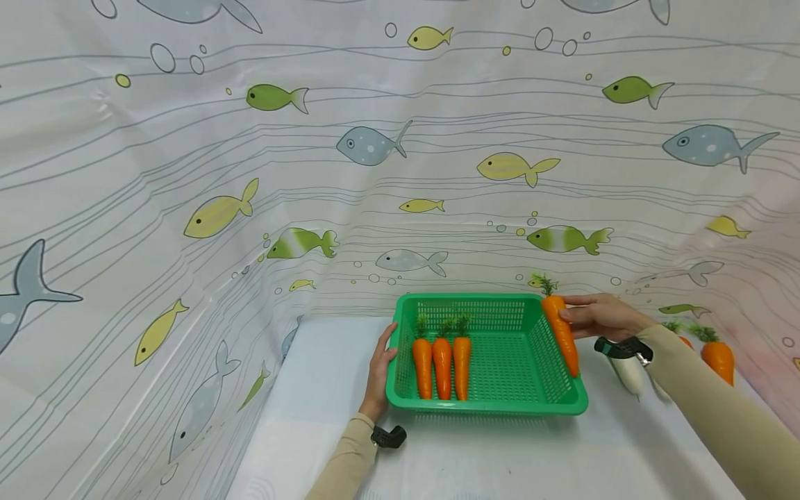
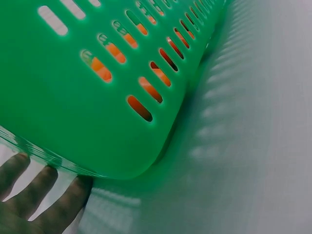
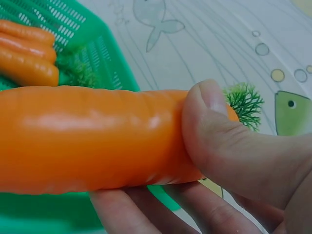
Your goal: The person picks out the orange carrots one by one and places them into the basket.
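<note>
While the right hand [image 1: 600, 316] pinches a carrot [image 1: 560, 333], tilted at the basket's [image 1: 475, 404] right rim, the left hand [image 1: 378, 368], fingers apart, touches the opposite side. Three carrots [image 1: 442, 368] crowd the left; bare floor spreads rightward. A white radish [image 1: 628, 375] lies outside, near the right sleeve [image 1: 706, 396]; a fish-print sheet [image 1: 475, 274] rises behind, open table [image 1: 500, 458] in front.

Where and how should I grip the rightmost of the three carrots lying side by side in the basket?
Probably pinch the thick end of the rightmost carrot, just below its leaves, coming from above and its right: basket floor shows on that side, while the middle carrot crowds its left.
</note>
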A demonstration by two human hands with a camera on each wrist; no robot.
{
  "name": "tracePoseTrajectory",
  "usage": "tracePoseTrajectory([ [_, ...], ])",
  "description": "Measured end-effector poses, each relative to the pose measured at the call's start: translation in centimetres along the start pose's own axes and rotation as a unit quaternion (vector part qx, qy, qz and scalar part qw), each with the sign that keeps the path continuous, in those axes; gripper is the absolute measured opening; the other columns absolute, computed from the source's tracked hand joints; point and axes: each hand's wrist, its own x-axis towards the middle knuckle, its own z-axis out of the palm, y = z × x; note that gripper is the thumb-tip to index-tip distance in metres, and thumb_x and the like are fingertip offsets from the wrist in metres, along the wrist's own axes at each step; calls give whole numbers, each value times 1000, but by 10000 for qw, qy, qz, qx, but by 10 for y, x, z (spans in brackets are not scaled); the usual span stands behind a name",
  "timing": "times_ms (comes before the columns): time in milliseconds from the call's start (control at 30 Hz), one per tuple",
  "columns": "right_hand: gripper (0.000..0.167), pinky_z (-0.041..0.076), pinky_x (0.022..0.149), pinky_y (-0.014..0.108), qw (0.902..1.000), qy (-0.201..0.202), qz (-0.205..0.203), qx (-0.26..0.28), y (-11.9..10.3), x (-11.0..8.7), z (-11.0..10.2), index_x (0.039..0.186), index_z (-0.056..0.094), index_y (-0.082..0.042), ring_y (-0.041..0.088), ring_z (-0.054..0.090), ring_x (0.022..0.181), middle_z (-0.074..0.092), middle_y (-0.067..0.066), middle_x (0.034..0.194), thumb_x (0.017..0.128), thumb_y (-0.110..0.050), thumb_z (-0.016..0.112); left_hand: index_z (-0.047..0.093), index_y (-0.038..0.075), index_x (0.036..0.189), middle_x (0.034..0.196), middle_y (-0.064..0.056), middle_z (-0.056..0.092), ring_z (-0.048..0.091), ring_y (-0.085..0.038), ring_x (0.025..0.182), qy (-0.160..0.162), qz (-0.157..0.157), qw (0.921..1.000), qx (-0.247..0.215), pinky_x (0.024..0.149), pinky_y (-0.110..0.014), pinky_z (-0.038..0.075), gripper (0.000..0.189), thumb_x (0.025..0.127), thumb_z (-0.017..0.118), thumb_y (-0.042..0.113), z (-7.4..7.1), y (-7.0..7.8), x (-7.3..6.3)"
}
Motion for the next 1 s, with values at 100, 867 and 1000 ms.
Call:
tracePoseTrajectory([
  [100, 77, 61, 95, 40, 10000, 67, 12, 70, 0, 4, 4, 166, 16, 9, 21, 76, 105, 74, 3, 117, 110, -23, 59, 33, 30, 167, 178, -3, 21, 28, -34, 161, 14, 16, 10000, 13, 124, -58, 27, 58, 109, 30, 27, 0, 0, 0],
  [867, 78, 63, 92, 39, 9988, -228, -331, 291, -9, 31, 44, 163, 12, 14, 19, 77, 102, 75, 8, 117, 108, -15, 59, 34, 31, 167, 178, -2, 21, 22, -33, 163, 45, 54, 10000, 33, 127, -61, 21, 58, 109, 32, 27, -2, -1, -1],
  [1000, 78, 62, 93, 41, 9983, -216, -392, 366, -4, 41, 52, 164, 12, 14, 20, 77, 103, 74, 9, 120, 109, -14, 59, 33, 32, 167, 178, -1, 21, 24, -32, 163, -15, 17, 10000, 91, 125, -58, 24, 57, 110, 31, 27, -1, -1, 0],
])
